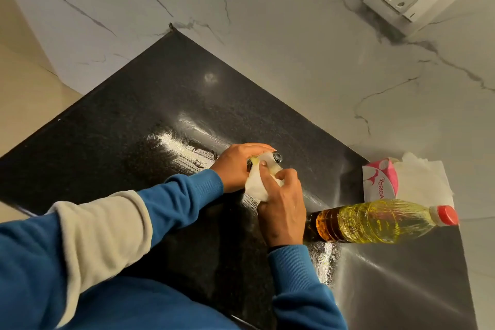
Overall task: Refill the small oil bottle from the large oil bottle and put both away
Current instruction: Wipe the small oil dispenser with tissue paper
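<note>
While both hands meet over the black counter [134,128], left hand [238,166] wraps fingers round small oil bottle [276,157], mostly hidden; only dark cap end and bit of yellowish body show, poking out past the fingers. Right hand [282,211] pinches white tissue [258,186] against bottle, just below left grip, touching it. Large oil bottle [375,222] w/ red cap stands on counter just right of right hand, not held, apart from both grips. Pink tissue pack [380,182] sits beyond it, nr marble wall [294,35]. Oily smears on counter beyond left hand.
</note>
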{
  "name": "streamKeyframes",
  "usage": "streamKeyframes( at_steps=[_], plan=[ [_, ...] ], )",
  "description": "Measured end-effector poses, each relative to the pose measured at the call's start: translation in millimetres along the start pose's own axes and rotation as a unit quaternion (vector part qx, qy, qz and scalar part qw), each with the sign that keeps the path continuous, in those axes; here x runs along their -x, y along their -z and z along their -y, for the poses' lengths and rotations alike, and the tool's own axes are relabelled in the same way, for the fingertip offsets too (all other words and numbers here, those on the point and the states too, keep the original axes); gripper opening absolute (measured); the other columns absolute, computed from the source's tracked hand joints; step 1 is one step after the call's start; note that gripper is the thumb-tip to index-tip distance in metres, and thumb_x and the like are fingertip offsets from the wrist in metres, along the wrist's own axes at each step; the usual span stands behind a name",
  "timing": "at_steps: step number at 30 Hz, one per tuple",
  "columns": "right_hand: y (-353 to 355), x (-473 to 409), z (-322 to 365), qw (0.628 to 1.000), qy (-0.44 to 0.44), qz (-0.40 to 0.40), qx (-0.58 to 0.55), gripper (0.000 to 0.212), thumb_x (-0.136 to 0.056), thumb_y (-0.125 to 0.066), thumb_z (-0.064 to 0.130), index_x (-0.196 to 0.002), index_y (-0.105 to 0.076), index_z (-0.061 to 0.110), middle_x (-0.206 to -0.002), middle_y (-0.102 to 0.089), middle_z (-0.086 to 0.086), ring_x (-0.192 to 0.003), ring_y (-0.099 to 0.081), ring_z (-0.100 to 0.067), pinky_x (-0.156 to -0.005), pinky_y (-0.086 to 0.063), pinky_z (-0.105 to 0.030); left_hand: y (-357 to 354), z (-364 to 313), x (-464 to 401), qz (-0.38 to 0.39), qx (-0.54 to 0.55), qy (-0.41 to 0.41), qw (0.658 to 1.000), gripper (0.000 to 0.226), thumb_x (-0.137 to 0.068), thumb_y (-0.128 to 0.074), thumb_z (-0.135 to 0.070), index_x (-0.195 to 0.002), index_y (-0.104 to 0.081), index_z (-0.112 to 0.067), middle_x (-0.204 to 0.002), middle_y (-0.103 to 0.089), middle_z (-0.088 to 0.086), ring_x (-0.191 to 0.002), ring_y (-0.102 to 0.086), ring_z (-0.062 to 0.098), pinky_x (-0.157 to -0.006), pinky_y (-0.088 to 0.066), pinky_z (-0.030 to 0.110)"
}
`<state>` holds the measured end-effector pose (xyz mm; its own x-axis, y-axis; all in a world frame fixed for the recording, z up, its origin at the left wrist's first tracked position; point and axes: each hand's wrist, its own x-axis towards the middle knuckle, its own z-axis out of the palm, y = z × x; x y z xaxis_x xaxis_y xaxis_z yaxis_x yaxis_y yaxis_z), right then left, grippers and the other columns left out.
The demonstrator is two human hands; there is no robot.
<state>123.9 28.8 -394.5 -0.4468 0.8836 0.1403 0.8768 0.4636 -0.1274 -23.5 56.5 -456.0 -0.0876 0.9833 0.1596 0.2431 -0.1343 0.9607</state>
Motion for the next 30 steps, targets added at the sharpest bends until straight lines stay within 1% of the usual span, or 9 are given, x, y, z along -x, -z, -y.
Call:
streamKeyframes(
  at_steps=[6, 8, 11, 16, 19, 21, 25, 28, 30],
  plan=[
    [4.5, -13.1, 13.8, 0.999, -0.015, 0.029, 0.024, 0.058, -0.089, -0.057, 0.02, -0.144, -0.044, 0.03, -0.111, -0.041, -0.006, -0.098, -0.05, -0.025, -0.065, -0.05, -0.037, 4.9, -4.8, -5.5, 0.008, 0.068, 0.097, 0.993, 0.027, -0.085, -0.066, -0.018, -0.109, -0.075, -0.026, -0.105, -0.075, -0.005, -0.101, -0.07, 0.019, -0.094, -0.055, 0.05],
    [3.8, -9.3, 10.2, 0.999, -0.021, 0.034, 0.024, 0.059, -0.088, -0.057, 0.021, -0.144, -0.043, 0.033, -0.11, -0.041, -0.006, -0.098, -0.049, -0.024, -0.064, -0.047, -0.034, 3.9, -6.9, -5.6, -0.008, 0.058, 0.097, 0.994, 0.028, -0.081, -0.072, -0.019, -0.105, -0.076, -0.032, -0.099, -0.077, -0.006, -0.096, -0.072, 0.015, -0.089, -0.058, 0.045],
    [0.4, 4.2, 3.4, 1.0, -0.023, 0.004, 0.017, 0.06, -0.083, -0.063, 0.021, -0.14, -0.049, 0.032, -0.105, -0.043, -0.005, -0.09, -0.051, -0.023, -0.058, -0.042, -0.03, 1.6, -8.8, -5.1, -0.018, 0.025, 0.079, 0.996, 0.037, -0.076, -0.081, -0.013, -0.111, -0.076, -0.027, -0.107, -0.075, -0.009, -0.1, -0.07, 0.006, -0.093, -0.057, 0.036],
    [-11.5, 16.5, -12.3, 0.993, -0.092, -0.041, -0.06, 0.059, -0.08, -0.059, -0.001, -0.135, -0.058, 0.02, -0.1, -0.046, -0.005, -0.08, -0.05, -0.02, -0.057, -0.04, -0.03, 4.7, -12.4, -3.1, -0.007, -0.005, 0.052, 0.999, 0.056, -0.062, -0.091, -0.019, -0.115, -0.074, -0.024, -0.111, -0.074, -0.01, -0.106, -0.066, 0.002, -0.1, -0.052, 0.024],
    [-10.2, 9.6, -16.0, 0.977, -0.153, -0.035, -0.146, 0.038, -0.083, -0.055, -0.011, -0.116, -0.065, 0.005, -0.096, -0.047, -0.005, -0.08, -0.048, -0.02, -0.065, -0.036, -0.026, 7.8, -14.6, -3.1, 0.007, -0.025, 0.056, 0.998, 0.059, -0.06, -0.092, -0.021, -0.115, -0.072, -0.029, -0.11, -0.073, -0.011, -0.105, -0.066, 0.004, -0.098, -0.052, 0.024],
    [-7.6, 0.1, -16.5, 0.952, -0.204, -0.035, -0.227, 0.02, -0.086, -0.054, -0.01, -0.092, -0.056, 0.009, -0.092, -0.052, -0.01, -0.079, -0.049, -0.023, -0.062, -0.032, -0.025, 7.6, -13.8, -3.1, 0.017, -0.032, 0.061, 0.997, 0.06, -0.057, -0.091, -0.029, -0.114, -0.071, -0.033, -0.108, -0.073, -0.015, -0.105, -0.066, 0.004, -0.097, -0.053, 0.027],
    [-8.9, -22.3, -18.3, 0.923, -0.254, 0.003, -0.289, 0.003, -0.092, -0.055, 0.002, -0.095, -0.056, 0.002, -0.085, -0.059, -0.009, -0.075, -0.053, -0.02, -0.056, -0.037, -0.026, 1.9, -18.5, -0.2, -0.001, -0.03, 0.072, 0.997, 0.055, -0.059, -0.084, -0.026, -0.11, -0.067, -0.038, -0.102, -0.072, -0.014, -0.097, -0.067, 0.006, -0.088, -0.057, 0.033],
    [-11.3, -24.7, -16.5, 0.932, -0.258, 0.022, -0.253, 0.002, -0.092, -0.054, 0.003, -0.094, -0.054, 0.003, -0.08, -0.051, 0.0, -0.068, -0.046, -0.011, -0.053, -0.031, -0.017, -2.0, -23.4, 0.0, -0.005, -0.041, 0.08, 0.996, 0.053, -0.061, -0.079, -0.024, -0.109, -0.062, -0.039, -0.1, -0.071, -0.013, -0.094, -0.067, 0.012, -0.083, -0.058, 0.036],
    [-11.8, -19.8, -13.6, 0.942, -0.238, 0.008, -0.237, 0.01, -0.093, -0.056, 0.004, -0.085, -0.052, 0.009, -0.082, -0.05, -0.003, -0.069, -0.046, -0.015, -0.053, -0.03, -0.016, -4.3, -23.0, -0.5, -0.01, -0.054, 0.08, 0.995, 0.052, -0.064, -0.079, -0.026, -0.11, -0.059, -0.039, -0.102, -0.071, -0.011, -0.094, -0.067, 0.015, -0.081, -0.058, 0.038]
  ],
)
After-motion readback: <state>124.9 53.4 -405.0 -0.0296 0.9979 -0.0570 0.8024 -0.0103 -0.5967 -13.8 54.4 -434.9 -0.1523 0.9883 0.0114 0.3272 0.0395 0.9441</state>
